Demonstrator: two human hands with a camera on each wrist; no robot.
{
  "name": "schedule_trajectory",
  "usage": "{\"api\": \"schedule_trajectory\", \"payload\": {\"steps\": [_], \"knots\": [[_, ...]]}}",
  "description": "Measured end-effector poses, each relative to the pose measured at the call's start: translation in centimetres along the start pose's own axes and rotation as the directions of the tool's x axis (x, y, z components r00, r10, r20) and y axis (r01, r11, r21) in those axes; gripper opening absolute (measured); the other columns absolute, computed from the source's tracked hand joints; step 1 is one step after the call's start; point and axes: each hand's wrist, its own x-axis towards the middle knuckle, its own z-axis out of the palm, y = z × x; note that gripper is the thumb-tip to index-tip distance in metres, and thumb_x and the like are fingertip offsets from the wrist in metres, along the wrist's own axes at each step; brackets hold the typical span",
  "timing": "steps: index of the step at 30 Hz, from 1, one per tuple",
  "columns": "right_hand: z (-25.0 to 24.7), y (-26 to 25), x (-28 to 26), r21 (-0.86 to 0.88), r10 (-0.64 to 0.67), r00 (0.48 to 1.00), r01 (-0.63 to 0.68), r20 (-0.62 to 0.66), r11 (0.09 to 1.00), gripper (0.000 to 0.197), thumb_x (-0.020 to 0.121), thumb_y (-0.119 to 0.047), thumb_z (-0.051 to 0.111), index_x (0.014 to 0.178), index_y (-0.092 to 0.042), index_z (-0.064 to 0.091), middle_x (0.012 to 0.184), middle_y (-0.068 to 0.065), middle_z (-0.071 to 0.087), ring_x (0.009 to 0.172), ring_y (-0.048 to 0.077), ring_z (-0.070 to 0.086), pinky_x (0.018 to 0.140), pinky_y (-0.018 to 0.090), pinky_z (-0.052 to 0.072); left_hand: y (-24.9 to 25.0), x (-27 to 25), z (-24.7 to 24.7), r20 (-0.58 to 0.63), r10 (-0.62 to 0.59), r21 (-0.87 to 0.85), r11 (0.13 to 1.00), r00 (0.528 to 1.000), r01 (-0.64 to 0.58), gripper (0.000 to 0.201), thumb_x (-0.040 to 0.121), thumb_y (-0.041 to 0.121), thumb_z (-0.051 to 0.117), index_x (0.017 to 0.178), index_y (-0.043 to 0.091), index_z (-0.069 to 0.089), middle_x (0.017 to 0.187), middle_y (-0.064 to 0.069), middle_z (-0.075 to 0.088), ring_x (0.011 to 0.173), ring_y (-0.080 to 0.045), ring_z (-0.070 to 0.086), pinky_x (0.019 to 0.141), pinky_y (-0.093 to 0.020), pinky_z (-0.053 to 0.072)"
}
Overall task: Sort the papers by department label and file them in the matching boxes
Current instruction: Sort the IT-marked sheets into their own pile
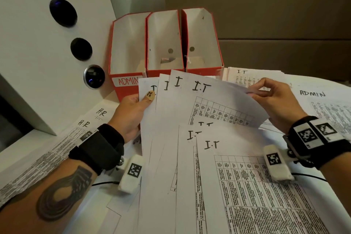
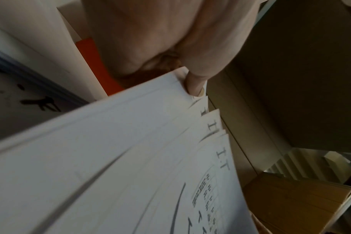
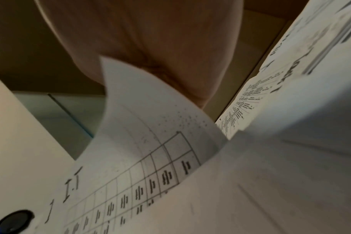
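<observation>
My white desk [image 1: 112,99] is buried: H.R sheets [image 1: 62,138] on my left, an ADMIN sheet [image 1: 322,104] on the right, an I.T pile [image 1: 245,76] further back, and three red file boxes [image 1: 165,43] lined up behind.

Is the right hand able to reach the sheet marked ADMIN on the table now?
Probably not yet: the right hand pinches a corner of the top I.T sheet. The ADMIN sheet lies uncovered just beside it.
</observation>
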Motion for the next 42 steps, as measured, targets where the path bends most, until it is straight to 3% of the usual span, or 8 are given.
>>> {"api": "schedule_trajectory", "payload": {"steps": [4,9,12,18,26,32,38,42], "knots": [[0.3,-0.5,-0.3,0.198,0.078,0.994,-0.092,0.079,0.976,0.023,0.094,0.007,0.054,0.082,-0.011,0.062,0.091,0.02,0.065,0.076,0.034,0.058,0.058,0.033,0.044,-0.2,0.0,-0.1,-0.004,0.059,-0.035,0.998,0.998,-0.059,0.041,0.099,0.028,0.065,0.136,0.01,0.066,0.125,-0.008,0.077,0.113,-0.027,0.075,0.089,-0.041,0.063],[0.7,-1.5,-0.6,0.318,0.26,0.946,-0.311,0.193,0.896,0.03,0.103,-0.04,0.052,0.103,-0.017,0.07,0.088,0.015,0.076,0.07,0.029,0.072,0.066,0.036,0.053,-0.2,0.0,-0.1,0.044,0.104,-0.076,0.992,0.994,-0.101,0.051,0.085,0.028,0.071,0.133,0.01,0.068,0.128,-0.009,0.076,0.119,-0.029,0.072,0.097,-0.046,0.059],[1.8,-1.6,-0.3,0.138,0.146,0.978,-0.167,0.149,0.976,0.022,0.096,-0.026,0.069,0.112,-0.01,0.073,0.089,0.01,0.075,0.082,0.023,0.071,0.071,0.036,0.05,0.2,-0.4,0.2,0.139,0.083,-0.089,0.993,0.987,-0.072,0.045,0.086,0.024,0.069,0.127,0.005,0.07,0.124,-0.014,0.076,0.115,-0.03,0.074,0.091,-0.041,0.064],[2.3,-0.8,0.1,0.01,-0.044,0.998,0.044,0.037,0.999,0.012,0.081,-0.016,0.083,0.076,-0.008,0.076,0.087,0.015,0.072,0.08,0.032,0.059,0.074,0.047,0.046,0.6,-1.0,0.4,0.177,0.07,-0.107,0.993,0.982,-0.052,0.035,0.088,0.024,0.066,0.116,0.006,0.074,0.117,-0.014,0.079,0.109,-0.03,0.077,0.084,-0.038,0.066],[0.9,-0.5,0.3,0.342,-0.032,0.988,-0.021,0.15,0.939,0.052,0.077,0.04,0.044,0.093,-0.008,0.059,0.081,0.013,0.061,0.07,0.023,0.056,0.057,0.028,0.05,0.8,-0.7,-0.1,0.057,-0.05,-0.169,0.984,0.997,0.059,0.037,0.109,0.037,0.051,0.127,0.012,0.071,0.125,-0.015,0.076,0.113,-0.032,0.075,0.094,-0.049,0.062],[0.2,-0.5,0.1,0.346,0.02,0.987,-0.076,0.161,0.935,0.051,0.071,0.035,0.025,0.083,-0.004,0.056,0.071,0.013,0.052,0.064,0.021,0.05,0.053,0.026,0.04,1.0,-1.0,-0.1,0.069,-0.088,-0.173,0.98,0.994,0.099,0.031,0.103,0.034,0.063,0.118,0.009,0.076,0.124,-0.021,0.074,0.098,-0.033,0.077,0.09,-0.048,0.062],[-0.1,-0.5,-0.1,0.39,0.101,0.983,-0.154,0.152,0.908,0.035,0.059,0.017,0.035,0.075,-0.007,0.055,0.073,0.011,0.048,0.06,0.02,0.045,0.05,0.023,0.038,0.9,-1.4,-0.1,0.208,-0.061,-0.081,0.994,0.976,0.079,0.06,0.095,0.047,0.056,0.136,0.003,0.064,0.134,-0.025,0.069,0.123,-0.041,0.068,0.108,-0.06,0.053],[0.8,-0.1,0.2,0.358,0.117,0.986,-0.153,0.119,0.921,0.042,0.078,0.023,0.033,0.073,-0.009,0.059,0.084,0.016,0.058,0.069,0.026,0.052,0.055,0.028,0.038,0.7,-2.0,0.7,0.429,-0.035,0.128,0.992,0.903,-0.022,0.073,0.086,0.058,0.071,0.144,0.016,0.059,0.141,-0.01,0.069,0.134,-0.031,0.063,0.113,-0.055,0.047]]}}
